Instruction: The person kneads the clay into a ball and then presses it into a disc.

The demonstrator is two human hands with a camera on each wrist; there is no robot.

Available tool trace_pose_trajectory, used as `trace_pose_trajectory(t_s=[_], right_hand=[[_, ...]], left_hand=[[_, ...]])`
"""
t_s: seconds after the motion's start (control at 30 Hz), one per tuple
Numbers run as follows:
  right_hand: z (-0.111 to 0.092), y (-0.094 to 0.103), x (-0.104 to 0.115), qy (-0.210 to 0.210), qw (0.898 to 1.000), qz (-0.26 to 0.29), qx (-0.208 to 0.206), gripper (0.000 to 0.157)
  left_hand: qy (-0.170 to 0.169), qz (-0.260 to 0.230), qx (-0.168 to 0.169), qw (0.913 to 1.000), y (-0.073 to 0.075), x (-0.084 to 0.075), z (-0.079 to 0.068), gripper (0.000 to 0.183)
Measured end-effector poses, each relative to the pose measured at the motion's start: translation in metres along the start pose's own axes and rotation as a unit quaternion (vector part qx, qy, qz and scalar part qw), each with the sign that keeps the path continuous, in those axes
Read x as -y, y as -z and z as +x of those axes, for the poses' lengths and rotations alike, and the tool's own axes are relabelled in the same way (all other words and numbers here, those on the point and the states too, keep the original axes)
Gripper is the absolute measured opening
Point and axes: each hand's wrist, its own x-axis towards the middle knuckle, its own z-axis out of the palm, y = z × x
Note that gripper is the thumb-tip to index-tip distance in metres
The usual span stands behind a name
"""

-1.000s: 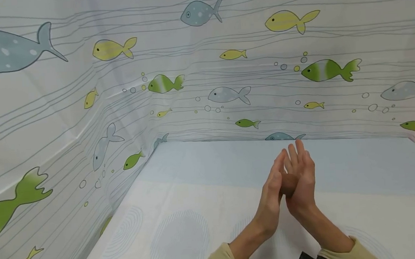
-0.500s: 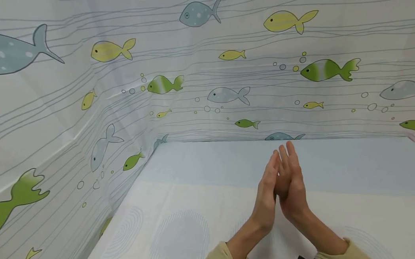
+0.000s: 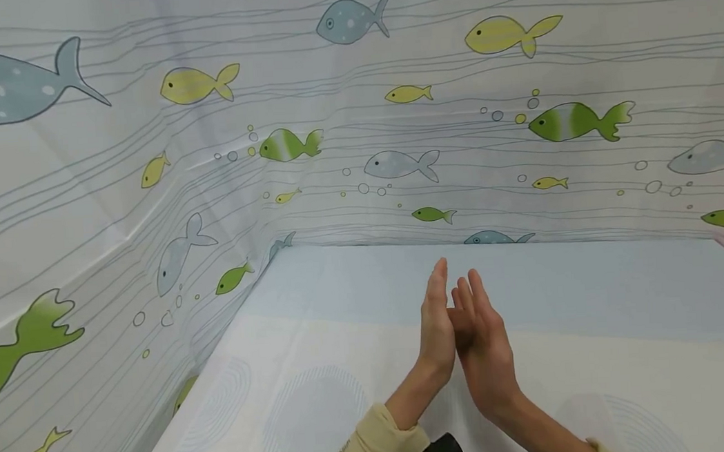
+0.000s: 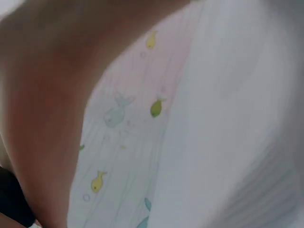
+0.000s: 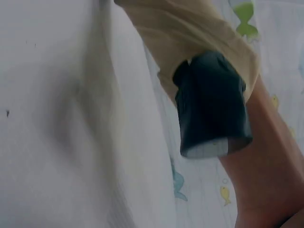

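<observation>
A rounded brown lump [image 3: 461,325], much like modelling clay, sits between my two palms in the head view. My left hand [image 3: 437,328] is upright, its straight fingers pointing away from me and its palm against the lump. From the other side, my right hand [image 3: 489,356] presses its palm to it, fingers also extended. Most of the lump is hidden by the hands. Both are held over the white and pale blue tabletop [image 3: 366,288]. The left wrist view has a blurred bare forearm [image 4: 47,104]; neither wrist view includes the lump.
A fish-print curtain [image 3: 329,103] rises behind the table and along its left side. A beige sleeve [image 3: 375,439] with a black wrist device [image 3: 441,451] is at the bottom; the right wrist view also has this black device [image 5: 213,104] close up.
Both hands have moved left together with the lump between them. The palms slide against each other, the left hand now farther forward and the right hand slightly back.
</observation>
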Motion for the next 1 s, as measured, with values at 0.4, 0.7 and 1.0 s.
trace_pose_trajectory(t_s=[0.4,0.7,1.0], right_hand=[[-0.008,-0.016,0.006,-0.025,0.998,0.049,0.043,0.062],[-0.007,-0.015,0.013,-0.078,0.996,0.037,0.031,0.069],[-0.002,-0.009,0.016,-0.091,0.996,0.019,0.001,0.069]], left_hand=[[-0.028,0.032,-0.041,0.9982,0.018,-0.001,0.016,0.061],[-0.069,0.077,-0.042,0.9938,0.021,-0.002,0.014,0.056],[-0.071,0.059,0.013,0.9957,0.014,0.002,0.011,0.059]])
